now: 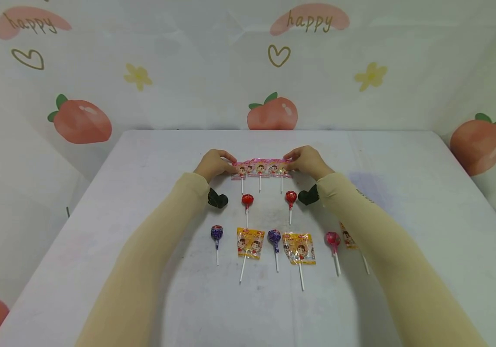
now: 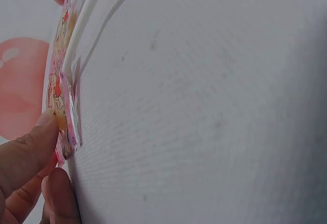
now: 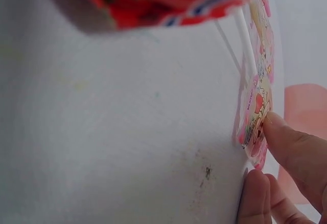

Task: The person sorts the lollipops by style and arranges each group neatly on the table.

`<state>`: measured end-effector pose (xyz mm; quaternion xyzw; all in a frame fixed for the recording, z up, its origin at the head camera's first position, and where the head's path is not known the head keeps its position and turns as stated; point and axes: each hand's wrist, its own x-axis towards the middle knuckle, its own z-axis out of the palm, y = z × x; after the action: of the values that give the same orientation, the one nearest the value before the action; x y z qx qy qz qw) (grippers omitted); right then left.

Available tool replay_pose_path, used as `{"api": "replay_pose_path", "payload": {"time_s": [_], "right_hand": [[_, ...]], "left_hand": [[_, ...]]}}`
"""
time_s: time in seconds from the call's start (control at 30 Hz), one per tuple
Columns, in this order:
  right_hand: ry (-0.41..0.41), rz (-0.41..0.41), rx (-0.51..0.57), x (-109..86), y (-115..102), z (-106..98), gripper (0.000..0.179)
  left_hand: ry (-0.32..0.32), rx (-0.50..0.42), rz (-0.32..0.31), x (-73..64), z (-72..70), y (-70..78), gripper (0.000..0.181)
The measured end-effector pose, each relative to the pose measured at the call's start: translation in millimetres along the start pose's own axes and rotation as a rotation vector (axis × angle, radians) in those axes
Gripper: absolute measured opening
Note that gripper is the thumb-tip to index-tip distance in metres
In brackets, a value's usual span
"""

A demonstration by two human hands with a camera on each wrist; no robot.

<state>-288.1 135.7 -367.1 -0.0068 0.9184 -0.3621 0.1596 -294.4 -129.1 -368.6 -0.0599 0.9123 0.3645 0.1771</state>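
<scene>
Row of three pink-wrapped lollipops (image 1: 260, 168) held at both ends.
At the row's left end, the left wrapper (image 1: 241, 169) is pinched by the left hand (image 1: 214, 164), its grip nearly closed; on the row's near side, two red lollipops (image 1: 247, 199) are laid on the table (image 1: 230, 313); at the row's right end, the right wrapper (image 1: 278, 168) is likewise pinched by the right hand (image 1: 310, 162).

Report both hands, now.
Left hand: closed, fingers pinching the leftmost pink packet.
Right hand: closed, fingers pinching the rightmost pink packet.
</scene>
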Motion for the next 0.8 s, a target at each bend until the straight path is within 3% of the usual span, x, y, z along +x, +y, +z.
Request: {"api": "replay_pose_path", "payload": {"time_s": [0.43, 0.8], "right_hand": [[-0.015, 0.001, 0.028, -0.4, 1.1, -1.9, 0.037], [-0.074, 0.019, 0.210, -1.1, 6.5, -8.8, 0.043]], "left_hand": [[0.007, -0.008, 0.000, 1.0, 0.4, -0.2, 0.032], [0.007, -0.005, 0.000, 1.1, 0.2, -1.2, 0.032]]}}
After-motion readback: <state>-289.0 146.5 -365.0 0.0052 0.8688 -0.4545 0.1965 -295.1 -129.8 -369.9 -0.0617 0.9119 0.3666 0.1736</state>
